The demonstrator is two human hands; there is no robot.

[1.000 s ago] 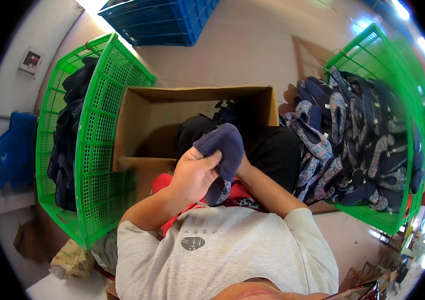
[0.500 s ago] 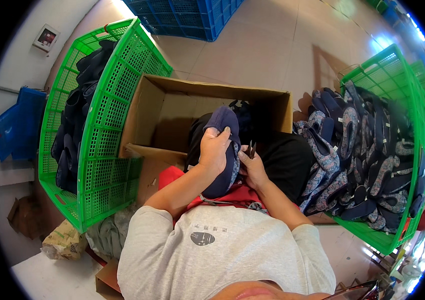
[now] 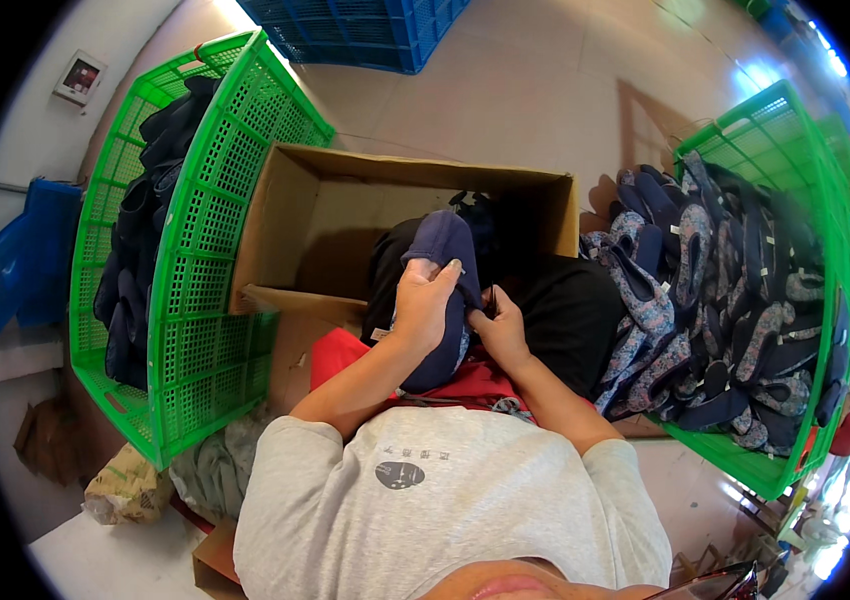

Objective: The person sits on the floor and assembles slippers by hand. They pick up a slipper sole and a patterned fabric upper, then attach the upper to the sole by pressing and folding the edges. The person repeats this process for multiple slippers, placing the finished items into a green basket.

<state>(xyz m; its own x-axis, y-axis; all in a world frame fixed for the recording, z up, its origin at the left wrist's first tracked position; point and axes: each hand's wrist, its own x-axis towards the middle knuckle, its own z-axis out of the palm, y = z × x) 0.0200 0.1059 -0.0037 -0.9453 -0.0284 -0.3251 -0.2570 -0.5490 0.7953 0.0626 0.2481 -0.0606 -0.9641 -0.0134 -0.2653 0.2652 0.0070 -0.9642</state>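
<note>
A navy slipper (image 3: 442, 237) with a patterned inside stands over my lap, its rounded end pointing away from me. My left hand (image 3: 425, 305) is closed around it, thumb and fingers pressing the fabric. Against the slipper's right side, my right hand (image 3: 501, 326) is closed on dark thread snips (image 3: 490, 299); their blades are mostly hidden now, though the earlier view shows two pointed tips. Under the slipper lies red cloth (image 3: 340, 355) across my lap.
Beyond my knees sits an open cardboard box (image 3: 290, 215) with a dark item inside. A green crate (image 3: 210, 230) of dark pieces stands at left; another green crate (image 3: 760, 470) at right overflows with navy and floral slippers (image 3: 690, 250). A blue crate (image 3: 355, 35) stands far ahead.
My right hand has turned and drawn in against the slipper's side, so the snips' tips, clear before, are now mostly hidden. My left hand keeps its hold. The whole view has shifted slightly.
</note>
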